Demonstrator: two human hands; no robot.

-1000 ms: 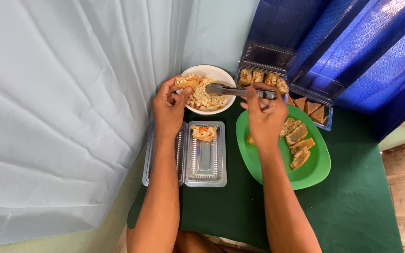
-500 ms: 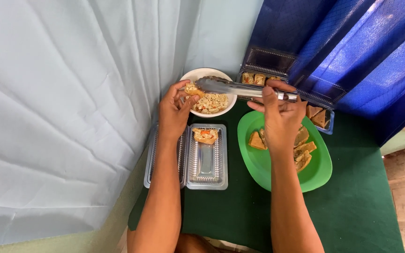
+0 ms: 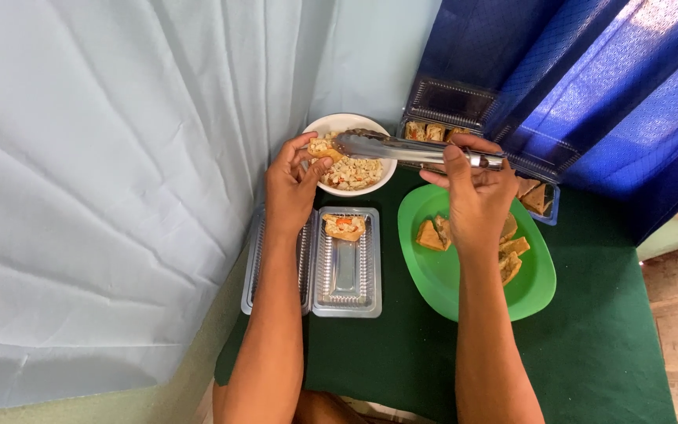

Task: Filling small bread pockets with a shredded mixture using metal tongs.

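Left hand: the left hand [image 3: 290, 182] pinches a small golden-brown fried tofu pocket [image 3: 323, 149] between thumb and fingertips, tilted so its cut side faces the tongs; that angle probably keeps the opening reachable while the filling goes in.
Right hand: the right hand [image 3: 472, 187] is clenched around the handles of long shiny metal tongs [image 3: 402, 149], thumb on top, squeezing them nearly together. The tongs lie almost level and reach leftward, their tips meeting the pocket at the left hand's fingertips.
Under the tips: a round white bowl of pale chopped filling [image 3: 348, 166] sits directly below both the pocket and the tong tips, so it looks placed to catch whatever drops.
Just below the left hand: an open clear plastic hinged box [image 3: 345, 263] lies flat beside the wrist, lid folded out to the left. One filled pocket topped with orange bits [image 3: 344, 227] rests at its far end, leaving the rest of the tray free.
Under the right wrist: a round green plastic plate [image 3: 464, 279] holds several brown tofu wedges [image 3: 431, 234], close enough for either hand to reach.
Beyond the right hand: a blue-rimmed clear container of more brown pieces [image 3: 539, 196] stands against the blue curtain [image 3: 590, 86].
Surface: all of it rests on a dark green tablecloth [image 3: 590, 353], with a pale grey-blue curtain [image 3: 119, 157] hanging to the left.
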